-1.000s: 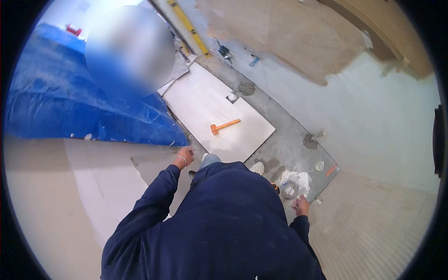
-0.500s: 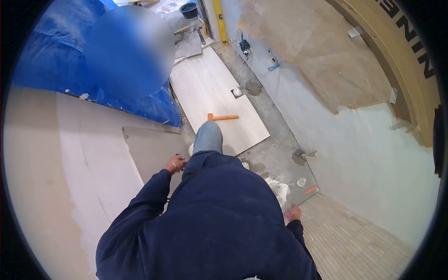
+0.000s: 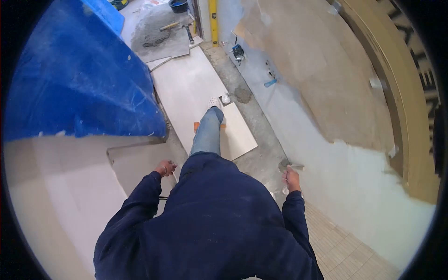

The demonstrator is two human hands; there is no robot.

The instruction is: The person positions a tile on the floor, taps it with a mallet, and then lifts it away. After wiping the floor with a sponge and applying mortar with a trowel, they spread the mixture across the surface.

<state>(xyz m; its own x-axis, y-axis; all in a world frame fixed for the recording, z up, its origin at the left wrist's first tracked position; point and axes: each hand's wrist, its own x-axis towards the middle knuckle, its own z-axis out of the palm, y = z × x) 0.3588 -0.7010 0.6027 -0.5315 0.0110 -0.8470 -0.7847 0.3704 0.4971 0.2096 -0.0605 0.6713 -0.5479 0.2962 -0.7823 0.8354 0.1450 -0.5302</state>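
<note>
My left hand (image 3: 166,168) hangs beside my body with its fingers loosely bent and apart, and no tool shows in it. Nearest to it is a grey board or tile (image 3: 140,158) by the left wall. On the other side, my right hand (image 3: 291,179) is held out, fingers slightly curled and apart, with nothing I can make out in it. It appears in front of a pipe stub (image 3: 297,167) at the right wall. My foot in a white clog (image 3: 213,102) is on a large pale tile (image 3: 179,79). An orange mallet (image 3: 196,126) is partly hidden by my leg.
Blue sheeting (image 3: 84,88) covers the left side. A mortar-smeared board (image 3: 161,44) carries a hammer (image 3: 190,35); a black bucket (image 3: 178,5) stands beyond. A yellow spirit level (image 3: 213,23) leans at the right wall, with a small device (image 3: 238,52) below it.
I have stepped forward onto the pale tile, and my leg now covers much of the mallet. My right hand has swung forward. The blurred round patch at upper left is gone.
</note>
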